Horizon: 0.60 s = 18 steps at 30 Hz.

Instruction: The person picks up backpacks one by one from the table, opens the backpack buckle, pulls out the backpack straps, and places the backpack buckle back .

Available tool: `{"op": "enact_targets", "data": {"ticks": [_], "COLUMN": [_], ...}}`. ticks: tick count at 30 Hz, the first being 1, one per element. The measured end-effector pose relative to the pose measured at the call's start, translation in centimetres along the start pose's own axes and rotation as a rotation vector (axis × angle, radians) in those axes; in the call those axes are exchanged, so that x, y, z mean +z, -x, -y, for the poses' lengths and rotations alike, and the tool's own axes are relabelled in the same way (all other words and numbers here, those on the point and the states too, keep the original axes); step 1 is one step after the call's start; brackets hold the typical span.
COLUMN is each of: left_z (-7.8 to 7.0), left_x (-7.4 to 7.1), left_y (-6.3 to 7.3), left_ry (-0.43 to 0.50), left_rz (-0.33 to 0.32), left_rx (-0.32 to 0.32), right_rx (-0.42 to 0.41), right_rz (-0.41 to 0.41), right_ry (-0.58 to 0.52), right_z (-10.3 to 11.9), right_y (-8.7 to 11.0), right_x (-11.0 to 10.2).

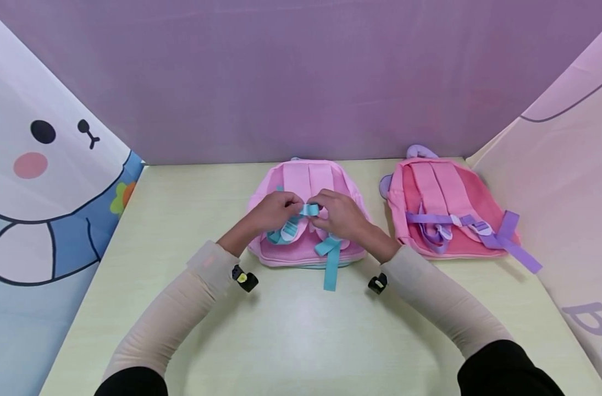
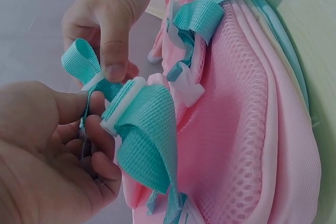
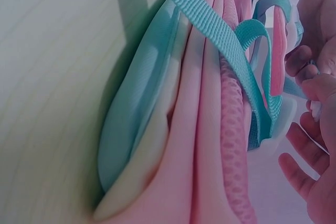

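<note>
A pink backpack (image 1: 325,254) lies back side up on the table, with teal webbing straps (image 1: 332,269) and white plastic buckles (image 1: 289,230). Over its middle, my left hand (image 1: 277,211) and right hand (image 1: 341,215) pinch a short teal chest strap (image 1: 309,209) from both sides. In the left wrist view the strap forms a loop (image 2: 81,59); the thumb of the right hand (image 2: 113,19) presses on it, while the left hand (image 2: 47,145) curls its fingers around the strap close to a white slider (image 2: 123,106). The right wrist view shows the right hand (image 3: 320,192) partly cut off.
To the right lies a second pink backpack (image 1: 493,212) with purple straps (image 1: 518,250) and a purple top handle (image 1: 421,151). Both stand on a pale wooden table (image 1: 301,341). A purple backdrop (image 1: 305,82) rises behind, and printed cloths (image 1: 43,231) hang at the sides.
</note>
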<state>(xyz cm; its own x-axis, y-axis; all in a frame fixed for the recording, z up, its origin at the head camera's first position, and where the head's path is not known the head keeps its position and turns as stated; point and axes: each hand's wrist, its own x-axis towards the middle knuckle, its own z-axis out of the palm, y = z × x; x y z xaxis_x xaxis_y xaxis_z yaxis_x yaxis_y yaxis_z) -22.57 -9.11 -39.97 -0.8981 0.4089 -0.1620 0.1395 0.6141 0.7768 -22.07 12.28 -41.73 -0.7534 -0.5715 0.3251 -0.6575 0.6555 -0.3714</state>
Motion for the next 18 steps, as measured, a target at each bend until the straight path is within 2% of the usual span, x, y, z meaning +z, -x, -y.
{"op": "enact_targets", "data": {"ticks": [10, 18], "left_z": [0.12, -0.04], "left_x": [-0.37, -0.44], "left_y": [0.3, 0.44], "left_ry": [-0.021, -0.007], "left_rz": [-0.005, -0.02], "left_rx": [-0.042, -0.041], "right_rx": [0.016, 0.02], "right_rz": [0.005, 0.01], "right_ry": [-0.004, -0.002], "right_z": [-0.04, 0.01], "right_y": [-0.06, -0.11], "right_x": [0.02, 0.07]}}
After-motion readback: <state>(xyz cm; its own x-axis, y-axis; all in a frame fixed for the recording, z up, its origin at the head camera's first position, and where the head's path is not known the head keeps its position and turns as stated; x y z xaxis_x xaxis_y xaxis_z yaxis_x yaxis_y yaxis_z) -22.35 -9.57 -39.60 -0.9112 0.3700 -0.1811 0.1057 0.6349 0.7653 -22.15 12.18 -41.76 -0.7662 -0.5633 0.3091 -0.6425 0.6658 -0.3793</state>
